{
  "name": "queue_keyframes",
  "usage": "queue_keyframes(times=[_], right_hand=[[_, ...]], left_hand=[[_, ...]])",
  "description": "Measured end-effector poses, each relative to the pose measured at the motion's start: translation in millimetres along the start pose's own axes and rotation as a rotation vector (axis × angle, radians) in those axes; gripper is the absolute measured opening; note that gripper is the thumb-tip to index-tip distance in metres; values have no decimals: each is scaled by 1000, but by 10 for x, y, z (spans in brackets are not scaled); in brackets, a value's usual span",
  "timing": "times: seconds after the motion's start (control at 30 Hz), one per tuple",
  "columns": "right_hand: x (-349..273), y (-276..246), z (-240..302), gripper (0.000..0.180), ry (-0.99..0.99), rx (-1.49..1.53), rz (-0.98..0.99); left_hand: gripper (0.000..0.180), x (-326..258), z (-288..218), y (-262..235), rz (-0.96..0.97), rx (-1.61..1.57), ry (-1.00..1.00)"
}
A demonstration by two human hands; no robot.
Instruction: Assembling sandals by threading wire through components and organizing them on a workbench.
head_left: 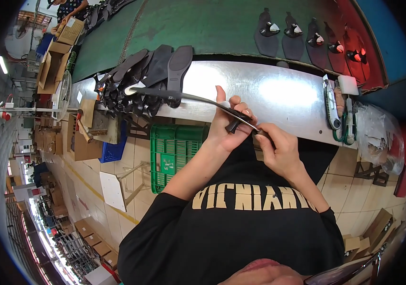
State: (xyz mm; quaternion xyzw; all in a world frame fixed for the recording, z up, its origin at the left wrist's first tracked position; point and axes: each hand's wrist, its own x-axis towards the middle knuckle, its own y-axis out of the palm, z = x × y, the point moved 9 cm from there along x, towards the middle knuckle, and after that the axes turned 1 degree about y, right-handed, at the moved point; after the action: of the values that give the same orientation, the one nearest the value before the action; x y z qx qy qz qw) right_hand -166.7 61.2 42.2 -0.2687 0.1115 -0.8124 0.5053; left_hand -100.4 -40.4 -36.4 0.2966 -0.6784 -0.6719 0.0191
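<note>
Black sandal [188, 96], held with its sole nearly edge-on above the near side of the metal ledge [279, 99], in front of the wearer's chest. Its far end overlaps the heap of dark footwear [157, 66] in this view; whether the two touch cannot be told. The left hand [225, 127] grasps it from below, thumb raised on one side and fingers curled on the other. The right hand [280, 146] pinches at the near end; whether it also holds a small tool is hidden. Good handling probably depends on a firm left palm, light fingertip pressure at the edge, and no bending of the long free end. Lettering: large pale capitals cross the black shirt [165, 237], upside down here; the green crate [184, 134] bears a pale mark too small to read. No writing can be made out on the sandal.
</note>
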Motion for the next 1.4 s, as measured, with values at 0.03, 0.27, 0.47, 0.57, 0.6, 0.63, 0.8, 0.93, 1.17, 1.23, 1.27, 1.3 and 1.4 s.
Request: queue_keyframes(times=[0.03,0.27,0.47,0.57,0.6,0.63,0.8,0.93,1.17,1.23,1.27,1.3,1.4], right_hand=[[-19,42,-36,20,5,-2,-2],[-58,170,-90,17,70,13,7],[-113,207,-22,20,22,33,40],[-147,228,18,20,-36,15,49],[-194,307,27,20,-34,41,122],[-214,392,40,20,-39,70,197],[-58,-106,-279,12,194,75,-30],[-31,-398,-492,13,193,30,-106],[78,-1044,-894,33,282,-179,-322],[67,-1138,-1045,36,234,-366,-363],[68,-1139,-1115,38,271,-348,-353],[61,-1159,-1148,38,265,-356,-369],[48,-1137,-1262,38,328,-560,-293]], left_hand=[[55,22,16,-69,-66,-16,11],[50,42,-10,-198,-65,21,98],[57,97,-17,-334,-69,-8,36],[57,81,-121,-340,-130,68,83],[57,59,-204,-344,-173,113,120],[57,40,-314,-299,-166,116,132],[34,-213,-1636,-116,-309,704,600],[39,-702,-2634,75,-613,1413,901],[42,-918,-2424,1010,-833,2095,1360],[40,-371,-2144,1150,-444,2080,1258],[40,-88,-1982,1196,-337,2105,1188],[40,241,-1793,1240,-227,2126,1117],[52,1334,-1429,1096,-112,2095,909]])
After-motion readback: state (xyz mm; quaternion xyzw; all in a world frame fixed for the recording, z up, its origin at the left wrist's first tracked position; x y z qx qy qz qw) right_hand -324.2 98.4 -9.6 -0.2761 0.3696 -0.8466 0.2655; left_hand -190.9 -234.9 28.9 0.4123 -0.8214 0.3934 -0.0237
